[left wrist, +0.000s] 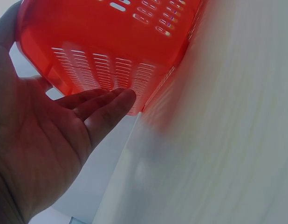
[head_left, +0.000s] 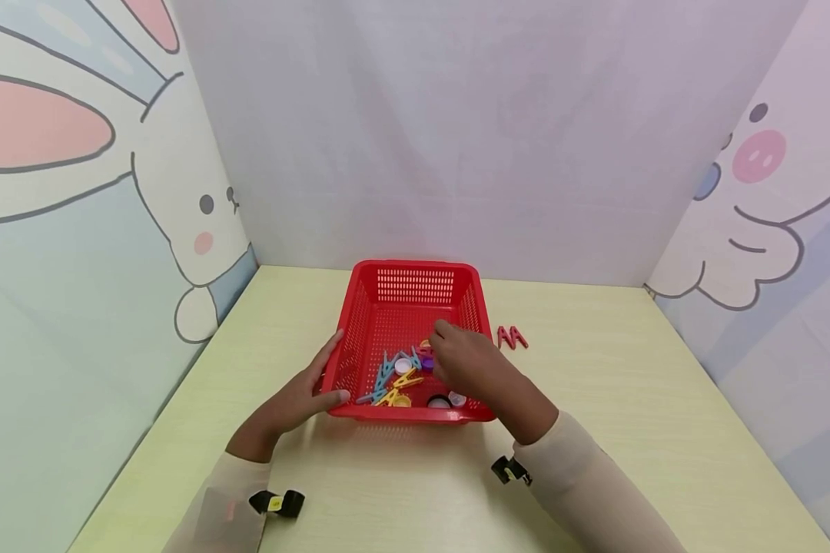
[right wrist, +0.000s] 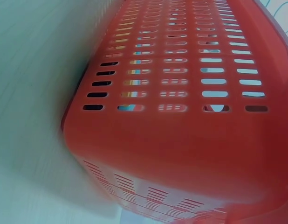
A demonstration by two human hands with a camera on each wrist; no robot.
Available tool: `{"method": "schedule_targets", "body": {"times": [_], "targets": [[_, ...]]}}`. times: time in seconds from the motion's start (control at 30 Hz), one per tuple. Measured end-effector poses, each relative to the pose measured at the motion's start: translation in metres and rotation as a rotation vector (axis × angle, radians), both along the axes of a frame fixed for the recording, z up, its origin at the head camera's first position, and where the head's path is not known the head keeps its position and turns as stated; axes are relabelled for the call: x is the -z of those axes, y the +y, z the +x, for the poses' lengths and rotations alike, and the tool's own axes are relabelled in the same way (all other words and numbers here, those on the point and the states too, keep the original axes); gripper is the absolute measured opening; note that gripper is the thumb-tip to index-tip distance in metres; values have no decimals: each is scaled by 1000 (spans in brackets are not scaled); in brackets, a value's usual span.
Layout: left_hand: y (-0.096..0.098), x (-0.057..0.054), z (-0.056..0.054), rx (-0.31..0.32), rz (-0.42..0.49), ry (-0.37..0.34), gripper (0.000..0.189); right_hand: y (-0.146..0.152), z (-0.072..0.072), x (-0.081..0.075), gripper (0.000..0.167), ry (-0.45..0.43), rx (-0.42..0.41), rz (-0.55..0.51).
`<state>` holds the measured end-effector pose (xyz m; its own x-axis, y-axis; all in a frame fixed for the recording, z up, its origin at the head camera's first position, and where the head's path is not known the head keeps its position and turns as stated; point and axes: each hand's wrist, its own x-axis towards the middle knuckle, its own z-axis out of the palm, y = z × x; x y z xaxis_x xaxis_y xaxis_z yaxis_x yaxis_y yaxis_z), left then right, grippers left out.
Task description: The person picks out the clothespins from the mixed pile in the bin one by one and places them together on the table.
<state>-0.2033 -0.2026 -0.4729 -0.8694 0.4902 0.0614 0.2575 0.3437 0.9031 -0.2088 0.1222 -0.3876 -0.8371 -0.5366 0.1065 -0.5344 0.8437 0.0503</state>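
Note:
A red plastic basket (head_left: 415, 414) with slotted walls stands on the table and holds small clothespins and round caps. My left hand (head_left: 297, 395) grips its left side, thumb over the rim at the near corner; the left wrist view shows the fingers (left wrist: 109, 109) along the outer wall. Over the basket's right part my right hand (head_left: 466, 361) bends down with curled fingers, and I cannot tell whether it holds anything. Close to it lie a purple cap (head_left: 427, 365) and a red clothespin (head_left: 425, 351). Blue clothespins (head_left: 385, 369), a yellow clothespin (head_left: 406, 379) and a white cap (head_left: 403, 366) lie further left.
Two red clothespins (head_left: 512, 337) lie on the pale wooden table (head_left: 595, 399), just right of the basket. A black-rimmed cap (head_left: 439, 402), a clear cap (head_left: 457, 399) and a yellow cap (head_left: 401, 401) sit along its near wall. Cloth walls (head_left: 456, 138) enclose the table's back and sides.

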Motion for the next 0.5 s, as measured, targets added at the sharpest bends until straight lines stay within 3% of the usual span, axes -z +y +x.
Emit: {"method": "schedule_targets", "body": {"times": [0.27,0.5], "targets": [[0,1,0,5,4,6,116,3,2,3,49,11,-39,-75],[-1,2,-1,1,0,2,116,7,4,5,40,64,-65,-100]]}}
